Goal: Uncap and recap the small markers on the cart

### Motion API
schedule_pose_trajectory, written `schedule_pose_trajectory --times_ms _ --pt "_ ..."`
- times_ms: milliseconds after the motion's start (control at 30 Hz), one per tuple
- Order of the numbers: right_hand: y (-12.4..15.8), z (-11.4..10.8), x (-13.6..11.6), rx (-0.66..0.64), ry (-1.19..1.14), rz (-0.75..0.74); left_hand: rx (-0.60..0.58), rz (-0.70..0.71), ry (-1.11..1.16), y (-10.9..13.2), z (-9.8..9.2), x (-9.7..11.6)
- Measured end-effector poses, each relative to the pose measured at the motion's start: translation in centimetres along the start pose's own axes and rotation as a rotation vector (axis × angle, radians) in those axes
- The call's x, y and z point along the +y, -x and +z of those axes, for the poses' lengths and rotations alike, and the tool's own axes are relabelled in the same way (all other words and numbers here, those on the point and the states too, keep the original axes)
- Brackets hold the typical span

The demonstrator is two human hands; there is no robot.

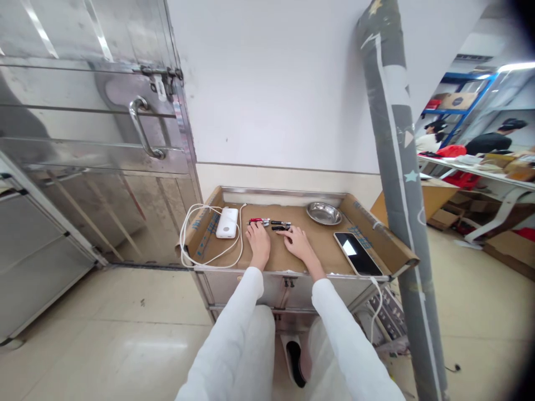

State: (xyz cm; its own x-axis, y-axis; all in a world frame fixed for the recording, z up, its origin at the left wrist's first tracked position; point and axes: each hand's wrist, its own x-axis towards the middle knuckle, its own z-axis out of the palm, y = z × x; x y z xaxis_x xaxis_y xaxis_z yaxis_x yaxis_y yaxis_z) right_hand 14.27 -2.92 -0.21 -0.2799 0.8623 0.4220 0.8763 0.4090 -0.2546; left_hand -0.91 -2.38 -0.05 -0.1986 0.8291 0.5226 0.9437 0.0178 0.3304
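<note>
My left hand (259, 243) lies over the brown cardboard top, fingers stretched forward and slightly apart. Its fingertips reach the red pens (259, 220), which lie side by side, partly covered by them. My right hand (298, 244) rests palm down to the right, with one digit stretched leftward. Its fingertips are at the ends of the black pens (281, 224); whether they touch one is too small to tell. Neither hand visibly lifts anything. The black pens lie roughly parallel, just right of the red ones.
A white power bank (227, 223) with a looped white cable (186, 257) sits left. A steel bowl (324, 213) stands back right, a phone (358, 254) front right. Cardboard edging borders the cart. A grey padded roll (401, 167) leans beside it. People sit at a far table.
</note>
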Motion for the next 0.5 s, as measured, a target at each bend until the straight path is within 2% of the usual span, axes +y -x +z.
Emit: schedule_pose_trajectory --times_ms 267,400,500 --pt "0.07 0.43 0.29 0.029 0.062 0.054 0.015 -0.048 0.037 0.02 0.29 -0.2" --pt "0.07 0.62 0.6 0.099 0.019 0.105 -0.002 -0.019 0.112 -0.37 0.51 -0.49" --pt "0.04 0.54 0.7 0.144 -0.029 0.118 -0.078 0.091 0.297 -0.7 0.32 -0.55"
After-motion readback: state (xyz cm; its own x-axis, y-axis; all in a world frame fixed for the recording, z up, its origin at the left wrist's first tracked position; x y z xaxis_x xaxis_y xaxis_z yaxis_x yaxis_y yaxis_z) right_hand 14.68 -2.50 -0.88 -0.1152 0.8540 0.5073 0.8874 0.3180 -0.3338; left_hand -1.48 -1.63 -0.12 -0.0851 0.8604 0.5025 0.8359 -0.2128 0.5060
